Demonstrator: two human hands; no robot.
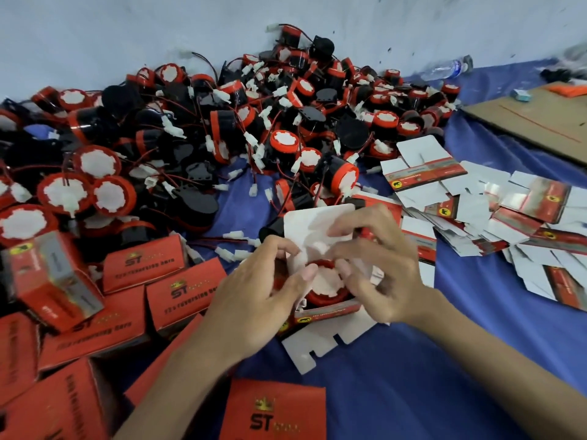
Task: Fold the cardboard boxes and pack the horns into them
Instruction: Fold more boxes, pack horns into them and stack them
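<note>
Horn (324,282), red-rimmed with a white centre, sits in an open red cardboard box (327,309) at mid-frame on the blue cloth (413,376). Only its top face shows; the body is hidden by the box walls and by fingers. The box's far white flap (314,223) stands up behind the horn, and a notched white flap (317,344) lies flat on the cloth toward the person.

Left hand (254,290): fingers curled over the box's left edge, thumb tip resting at the horn's rim. The exact contact is blurred. Right hand (378,268): fingers curled, pinching at white flap material on the box's right side; which flap cannot be made out. Both forearms enter from the lower edge and are cut off there.

Loose horns (222,128), black and red with wires and white plugs, are heaped across the upper half against the pale wall (127,33); the pile is cut off at the left edge. Packed red boxes (143,265) crowd the lower left, several cropped by the frame, and one (273,411) is cut off at the bottom. Flat unfolded box blanks (476,211) fan out to the right, touching the work box's far side. A brown cardboard sheet (540,119) and a plastic bottle (448,69) lie at upper right, blurred.

Bare cloth lies below and to the right of the hands.
</note>
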